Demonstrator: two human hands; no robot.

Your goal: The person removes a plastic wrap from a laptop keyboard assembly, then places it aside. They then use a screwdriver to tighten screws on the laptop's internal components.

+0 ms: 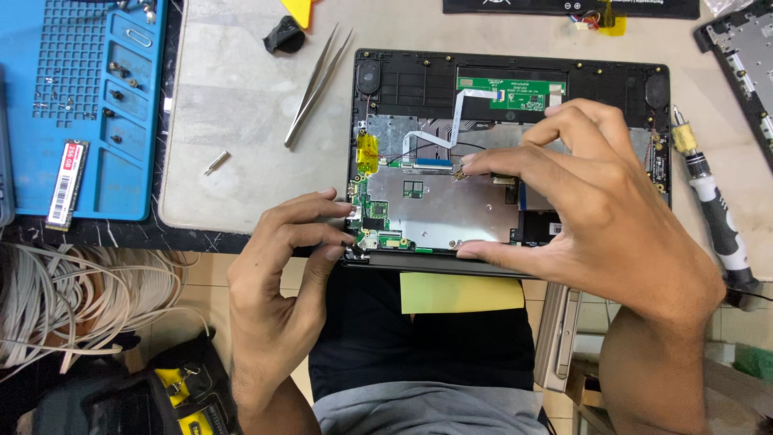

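Laptop chassis (403, 68) lying open on the grey work mat (233, 105), back cover off, guts showing. Right hand (600, 213) is spread wide over the right half of it, thumb tip pressed on the near edge and forefinger tip down on a small gold-coloured connector (459, 172) at the top edge of the silver metal shield plate (439, 209). So it's not closed on anything, just pressing and bracing with fingers fanned out. Left hand (282, 274) comes in from the near-left corner, fingers curled narrow, tips touching the chassis edge right beside the small green circuit board (372, 211); can't tell if it's actually pinching something there or only steadying.

Just beyond the right forefinger there's a white ribbon cable (455, 121) running up to a green board strip (510, 89) near the far edge. A bit of yellow tape (368, 151) sits just beyond the left fingertips.

Away from the left hand, up on the mat: steel tweezers (316, 84), a loose metal bit (216, 162), and a black blob of something (283, 35). Further left is a blue silicone parts tray (88, 161) with screws in its pockets and a memory stick (66, 184) lying on its near edge. Right of the right hand, past the chassis, a precision screwdriver (713, 209) with a white and black grip. Yellow sticky note (459, 292) sits under the near edge of the chassis, between both wrists.
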